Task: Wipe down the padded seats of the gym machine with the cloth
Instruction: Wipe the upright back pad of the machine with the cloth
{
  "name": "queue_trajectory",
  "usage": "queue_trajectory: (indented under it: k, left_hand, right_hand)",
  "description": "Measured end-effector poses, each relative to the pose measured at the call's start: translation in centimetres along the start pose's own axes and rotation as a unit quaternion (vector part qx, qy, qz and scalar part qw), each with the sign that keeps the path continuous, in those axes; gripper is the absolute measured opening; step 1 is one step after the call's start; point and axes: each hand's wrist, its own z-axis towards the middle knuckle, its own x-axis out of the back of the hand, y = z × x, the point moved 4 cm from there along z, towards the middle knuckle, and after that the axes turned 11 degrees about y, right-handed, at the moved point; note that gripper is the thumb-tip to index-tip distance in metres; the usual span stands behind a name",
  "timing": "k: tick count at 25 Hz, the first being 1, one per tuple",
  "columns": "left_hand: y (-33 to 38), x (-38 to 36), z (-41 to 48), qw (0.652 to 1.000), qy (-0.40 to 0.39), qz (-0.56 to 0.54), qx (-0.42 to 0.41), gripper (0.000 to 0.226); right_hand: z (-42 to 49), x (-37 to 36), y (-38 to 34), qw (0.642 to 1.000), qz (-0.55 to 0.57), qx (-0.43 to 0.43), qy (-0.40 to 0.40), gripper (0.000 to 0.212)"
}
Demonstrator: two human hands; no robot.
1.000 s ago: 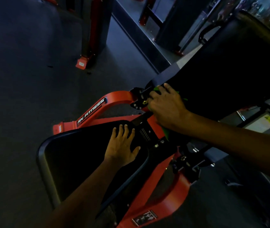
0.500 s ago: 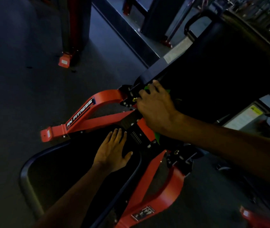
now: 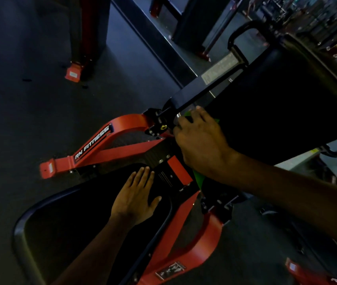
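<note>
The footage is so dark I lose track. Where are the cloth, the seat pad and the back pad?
cloth point(image 3: 198, 179), head view: its lower green corner.
seat pad point(image 3: 71, 219), head view: bare black top near the rounded edge.
back pad point(image 3: 276, 112), head view: middle of its black face.

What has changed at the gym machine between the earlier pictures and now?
Nothing has clearly moved against the machine; only the camera's view has shifted. The right hand still holds the green cloth at the lower end of the back pad, and the left hand still rests flat on the seat pad.
</note>
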Motion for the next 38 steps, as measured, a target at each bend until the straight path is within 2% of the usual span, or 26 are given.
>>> queue_trajectory:
  k: [2, 7, 9, 13, 16, 19, 22, 24, 27, 33, 38]
  left_hand:
    - [0.1, 0.0, 0.0, 1.0, 0.002, -0.004, -0.004, 0.082]
    - [-0.2, -0.3, 0.0, 1.0, 0.018, 0.005, 0.0, 0.083]
    - [-0.2, -0.1, 0.0, 1.0, 0.022, 0.001, -0.001, 0.083]
    - [-0.1, -0.1, -0.1, 1.0, 0.024, 0.0, -0.004, 0.084]
    - [0.0, 0.0, 0.4, 1.0, 0.021, 0.007, -0.005, 0.086]
    - [0.0, -0.2, 1.4, 0.999, -0.005, 0.031, -0.04, 0.09]
    - [-0.1, -0.4, 1.7, 0.999, -0.003, 0.024, -0.046, 0.089]
    - [-0.1, -0.5, 1.7, 0.999, 0.007, 0.016, -0.05, 0.087]
    - [-0.2, -0.5, 1.8, 0.999, 0.013, 0.012, -0.051, 0.086]
    - [-0.3, -0.7, 1.9, 0.998, 0.001, 0.02, -0.052, 0.088]
    - [-0.3, -1.1, 1.9, 0.999, 0.012, 0.009, -0.051, 0.086]
  right_hand:
    - [0.8, -0.4, -0.5, 1.0, 0.007, 0.008, -0.012, 0.049]
    - [-0.4, 1.9, 3.4, 0.999, 0.042, 0.003, 0.022, 0.059]
    - [-0.9, 2.5, 4.3, 0.998, 0.028, -0.003, 0.048, 0.056]
    - [1.0, 1.2, 1.6, 1.0, -0.003, 0.006, 0.003, 0.05]
    - [2.0, 1.3, 1.8, 1.0, 0.012, 0.007, 0.003, 0.044]
    - [0.5, 3.0, 5.1, 0.999, 0.02, -0.001, 0.038, 0.043]
    - [-0.6, 3.9, 6.3, 0.998, -0.017, -0.012, 0.061, 0.051]
    - [0.2, 3.4, 5.0, 0.999, -0.035, -0.007, 0.037, 0.053]
    - [2.0, 1.9, 2.2, 1.0, -0.001, 0.014, -0.004, 0.052]
    - [0.7, 2.7, 5.0, 0.999, 0.017, 0.009, 0.042, 0.049]
    - [0.9, 3.0, 4.0, 1.0, -0.015, 0.005, 0.011, 0.055]
